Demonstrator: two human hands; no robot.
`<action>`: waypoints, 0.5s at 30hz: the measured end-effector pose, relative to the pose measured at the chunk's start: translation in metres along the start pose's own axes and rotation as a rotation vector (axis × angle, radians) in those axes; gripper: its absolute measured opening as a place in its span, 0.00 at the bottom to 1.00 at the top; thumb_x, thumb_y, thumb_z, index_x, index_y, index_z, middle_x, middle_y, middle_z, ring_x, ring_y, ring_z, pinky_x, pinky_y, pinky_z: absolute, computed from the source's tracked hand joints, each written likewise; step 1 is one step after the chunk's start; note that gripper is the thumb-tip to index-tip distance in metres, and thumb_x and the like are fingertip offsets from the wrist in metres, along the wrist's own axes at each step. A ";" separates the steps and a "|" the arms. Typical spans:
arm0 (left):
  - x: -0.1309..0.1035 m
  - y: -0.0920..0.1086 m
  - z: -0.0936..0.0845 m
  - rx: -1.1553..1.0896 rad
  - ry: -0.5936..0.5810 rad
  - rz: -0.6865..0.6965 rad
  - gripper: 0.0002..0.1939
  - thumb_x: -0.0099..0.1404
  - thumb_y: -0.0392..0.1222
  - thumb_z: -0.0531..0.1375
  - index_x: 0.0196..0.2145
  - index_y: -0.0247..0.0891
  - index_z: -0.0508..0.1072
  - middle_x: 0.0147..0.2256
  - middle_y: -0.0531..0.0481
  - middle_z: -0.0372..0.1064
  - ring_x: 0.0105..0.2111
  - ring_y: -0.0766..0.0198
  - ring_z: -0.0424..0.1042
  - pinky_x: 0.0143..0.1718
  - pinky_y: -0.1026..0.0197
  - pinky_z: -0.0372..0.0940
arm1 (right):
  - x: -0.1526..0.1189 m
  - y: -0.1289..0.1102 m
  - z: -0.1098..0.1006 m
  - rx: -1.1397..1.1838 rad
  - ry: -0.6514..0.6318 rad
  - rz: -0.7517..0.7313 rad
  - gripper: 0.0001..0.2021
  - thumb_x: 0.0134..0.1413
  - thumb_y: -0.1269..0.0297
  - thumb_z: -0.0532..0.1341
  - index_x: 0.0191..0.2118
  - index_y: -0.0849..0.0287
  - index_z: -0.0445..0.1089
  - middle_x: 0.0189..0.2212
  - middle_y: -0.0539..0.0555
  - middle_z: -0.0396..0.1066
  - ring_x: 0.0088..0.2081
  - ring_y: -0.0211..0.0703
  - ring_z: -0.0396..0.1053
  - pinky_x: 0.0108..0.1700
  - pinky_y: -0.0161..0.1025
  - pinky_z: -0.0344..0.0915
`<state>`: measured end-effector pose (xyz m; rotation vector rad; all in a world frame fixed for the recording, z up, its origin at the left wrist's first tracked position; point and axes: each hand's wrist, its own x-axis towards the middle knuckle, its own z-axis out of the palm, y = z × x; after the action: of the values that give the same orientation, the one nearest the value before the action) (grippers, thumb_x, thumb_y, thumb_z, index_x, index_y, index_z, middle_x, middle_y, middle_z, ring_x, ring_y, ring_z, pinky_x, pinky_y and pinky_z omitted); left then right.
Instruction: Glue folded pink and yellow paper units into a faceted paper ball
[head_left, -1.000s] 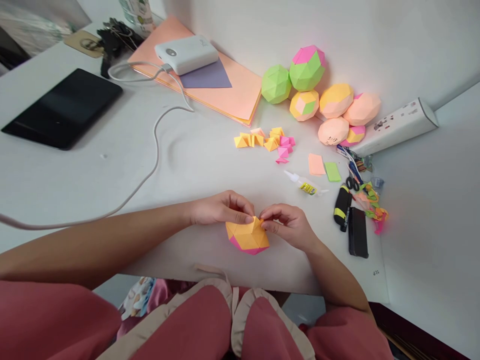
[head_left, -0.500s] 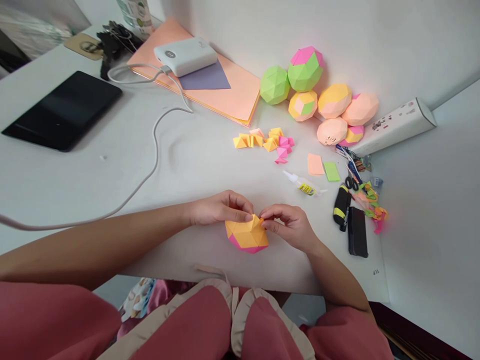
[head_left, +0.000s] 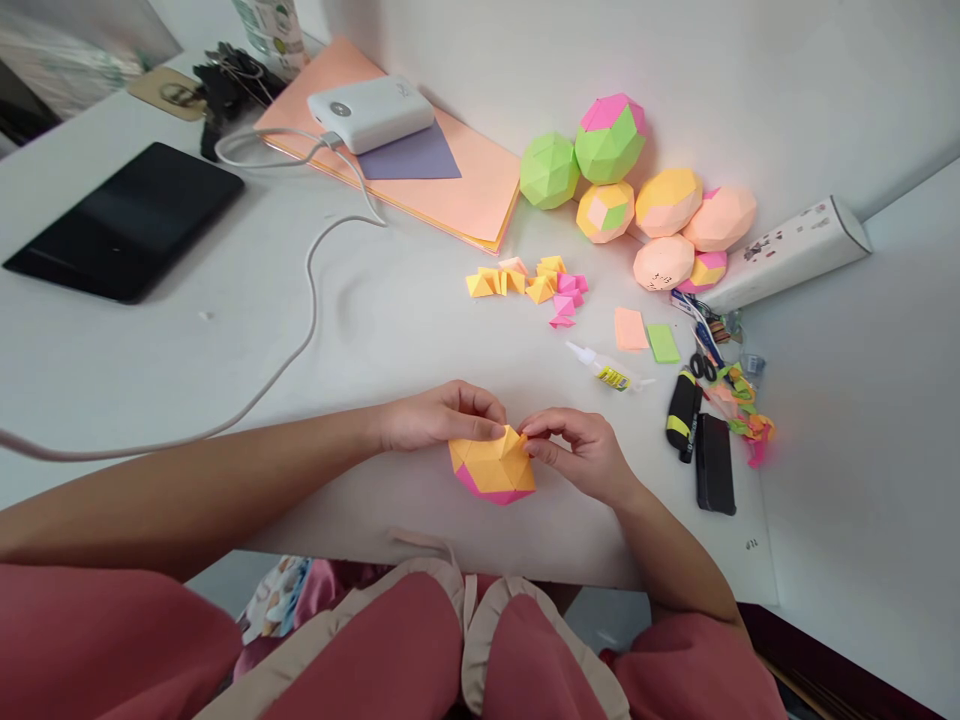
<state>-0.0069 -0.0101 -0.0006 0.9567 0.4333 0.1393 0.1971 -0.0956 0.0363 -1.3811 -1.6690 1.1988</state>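
Observation:
Between my hands is a faceted paper ball (head_left: 491, 467), yellow-orange above with pink facets below; its upper edge looks uneven. My left hand (head_left: 450, 415) grips its upper left edge, thumb on the outside and fingers behind. My right hand (head_left: 581, 450) pinches an orange corner at the upper right between thumb and fingertips. Beyond the hands lie several folded yellow paper pieces (head_left: 487, 282) and pink paper pieces (head_left: 566, 298). A small glue bottle (head_left: 604, 370) with a white nozzle rests on its side, past my right hand.
Several finished paper balls (head_left: 550, 170) sit against the wall. Peach and green paper squares (head_left: 631, 329), scissors (head_left: 703, 367), a black-and-yellow cutter (head_left: 682, 410) and a black case (head_left: 715, 464) lie right. A tablet (head_left: 127, 222), power bank (head_left: 371, 113) and white cable (head_left: 309, 300) occupy the left.
The paper ball has tilted very slightly in my hands. Both hands keep nearly the same place and grip.

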 end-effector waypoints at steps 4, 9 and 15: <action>-0.001 0.000 0.001 0.000 0.006 -0.009 0.08 0.56 0.42 0.63 0.28 0.33 0.72 0.26 0.53 0.67 0.27 0.68 0.65 0.29 0.66 0.60 | 0.000 0.000 0.001 -0.020 0.002 -0.005 0.04 0.50 0.66 0.63 0.34 0.55 0.73 0.32 0.52 0.75 0.32 0.38 0.70 0.35 0.37 0.68; -0.001 0.001 0.002 0.023 0.011 -0.012 0.08 0.57 0.43 0.62 0.28 0.34 0.72 0.26 0.53 0.67 0.26 0.68 0.64 0.29 0.66 0.59 | 0.002 -0.003 0.001 -0.027 0.009 -0.018 0.03 0.50 0.66 0.63 0.33 0.55 0.73 0.32 0.52 0.75 0.32 0.39 0.70 0.35 0.37 0.68; 0.000 -0.001 0.000 0.070 -0.022 0.002 0.10 0.57 0.44 0.61 0.27 0.33 0.71 0.25 0.54 0.64 0.25 0.69 0.62 0.27 0.66 0.58 | 0.001 0.002 0.002 0.058 -0.030 0.044 0.04 0.52 0.64 0.61 0.33 0.56 0.72 0.31 0.53 0.74 0.32 0.39 0.70 0.35 0.38 0.69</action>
<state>-0.0071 -0.0105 -0.0012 1.0266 0.4189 0.1159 0.1962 -0.0947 0.0339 -1.3769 -1.6191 1.2891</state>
